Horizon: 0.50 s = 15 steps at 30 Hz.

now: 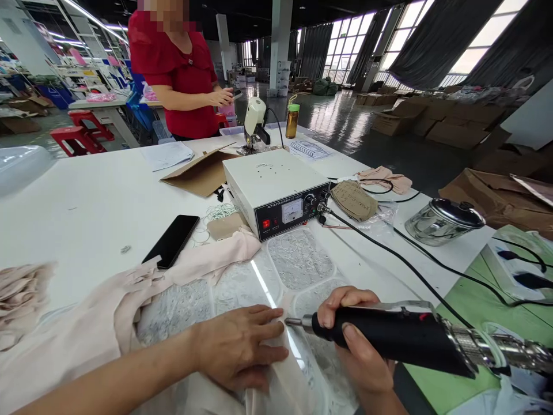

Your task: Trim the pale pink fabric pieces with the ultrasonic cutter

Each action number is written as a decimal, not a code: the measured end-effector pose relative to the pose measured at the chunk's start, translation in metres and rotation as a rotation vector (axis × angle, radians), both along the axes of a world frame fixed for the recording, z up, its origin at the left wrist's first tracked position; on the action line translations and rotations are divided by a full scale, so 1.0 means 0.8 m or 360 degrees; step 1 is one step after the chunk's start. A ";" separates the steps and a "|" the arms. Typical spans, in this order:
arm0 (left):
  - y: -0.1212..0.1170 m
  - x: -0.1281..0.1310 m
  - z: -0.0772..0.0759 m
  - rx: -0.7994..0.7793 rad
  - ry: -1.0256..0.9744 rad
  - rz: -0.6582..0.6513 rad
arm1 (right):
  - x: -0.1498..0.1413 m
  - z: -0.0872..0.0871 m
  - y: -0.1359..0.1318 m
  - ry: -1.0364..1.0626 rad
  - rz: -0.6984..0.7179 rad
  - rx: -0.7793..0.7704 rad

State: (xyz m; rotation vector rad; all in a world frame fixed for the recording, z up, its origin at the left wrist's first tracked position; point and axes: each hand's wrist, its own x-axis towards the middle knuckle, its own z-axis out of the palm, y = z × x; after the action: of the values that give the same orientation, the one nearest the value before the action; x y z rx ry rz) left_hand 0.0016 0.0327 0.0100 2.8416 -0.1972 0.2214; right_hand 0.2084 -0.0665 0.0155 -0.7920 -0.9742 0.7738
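In the head view, the left forearm crosses the lower edge closest to the camera, and its left hand (pixel 242 349) lies palm down with the fingers stretched out, pressing on pale pink cloth (pixel 108 323) and closed around nothing. The right hand (pixel 367 363) is wrapped firmly around a black tool (pixel 397 337), thumb on the near side and fingers over the top. The tool's thin metal tip points left and sits just beside the left fingertips; whether it touches the cloth cannot be told.

The cloth runs from the left edge across a shiny patterned mat (pixel 300 262), one end reaching the front of a white box (pixel 276 176) with a dial and a red switch. A black cord (pixel 384 253) plugs into the box's front. Left of the box, a phone (pixel 173 239) lies on the white table (pixel 90 202), near a folded piece of cardboard (pixel 196 176). To the right are brown card pieces (pixel 354 200) and a clear jar (pixel 444 223) with a lid. Behind the box stand a small machine (pixel 254 115) and an amber bottle (pixel 292 121); a co-worker (pixel 177 80) in a red top stands across the table, holding a handheld device (pixel 237 94).
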 end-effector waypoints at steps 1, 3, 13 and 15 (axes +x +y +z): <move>0.000 0.000 0.000 -0.0001 0.0005 0.0001 | 0.000 0.000 0.000 -0.0001 0.0004 0.0006; 0.000 0.000 0.001 -0.0001 0.0016 0.0002 | 0.001 0.000 0.001 -0.0012 0.0019 0.0020; 0.000 0.001 0.003 -0.0008 0.0020 -0.0004 | 0.000 -0.001 0.000 -0.0020 -0.0009 0.0004; 0.000 0.000 0.003 -0.0012 0.0016 -0.0002 | 0.001 0.001 -0.003 0.0023 -0.0007 0.0000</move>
State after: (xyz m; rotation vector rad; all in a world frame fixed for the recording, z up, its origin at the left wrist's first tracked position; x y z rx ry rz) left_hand 0.0018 0.0328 0.0124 2.8346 -0.1959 0.2069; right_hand 0.2092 -0.0688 0.0159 -0.7869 -0.9592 0.7750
